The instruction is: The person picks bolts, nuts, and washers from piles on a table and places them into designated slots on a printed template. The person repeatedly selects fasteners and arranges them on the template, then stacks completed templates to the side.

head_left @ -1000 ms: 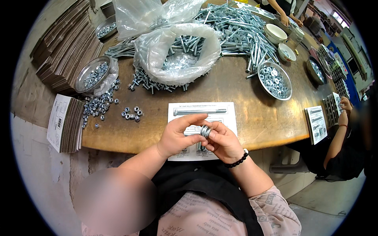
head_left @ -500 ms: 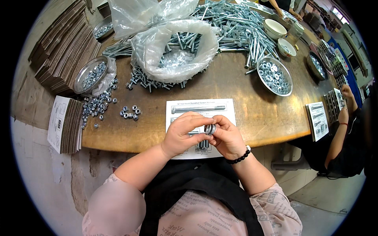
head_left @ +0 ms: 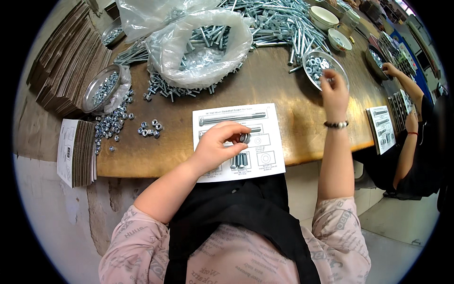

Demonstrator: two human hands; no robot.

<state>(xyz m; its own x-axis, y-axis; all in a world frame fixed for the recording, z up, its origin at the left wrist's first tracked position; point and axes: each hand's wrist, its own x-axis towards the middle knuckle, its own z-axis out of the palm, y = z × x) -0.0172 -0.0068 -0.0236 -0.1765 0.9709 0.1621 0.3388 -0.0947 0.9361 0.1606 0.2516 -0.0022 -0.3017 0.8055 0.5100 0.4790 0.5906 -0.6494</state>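
My left hand (head_left: pixel 220 146) is closed on a small stack of metal washers (head_left: pixel 244 137), pinched between thumb and fingertips above a white printed card (head_left: pixel 272 176). The card lies at the table's front edge and carries pictures of bolts and rings. My right hand (head_left: pixel 336 94) is stretched out to the right, over the near side of a metal bowl (head_left: pixel 346 78) of loose washers (head_left: pixel 314 66). Its fingers are bent and somewhat apart, with nothing visible between them, and they cover part of the bowl.
A plastic bag (head_left: pixel 156 61) with bolts stands mid-table, before a large bolt pile (head_left: pixel 279 23). At left are a dish (head_left: pixel 87 97) of nuts, loose nuts (head_left: pixel 109 124) and stacked cardboard (head_left: pixel 66 61). Pale bowls (head_left: pixel 324 19) stand at back right. A co-worker's arm (head_left: pixel 409 83) reaches in at right.
My right hand has left the washers at my left fingertips and moved right to the metal bowl. My left hand keeps hold of the stack. The co-worker's arm has reached toward a dark bowl.
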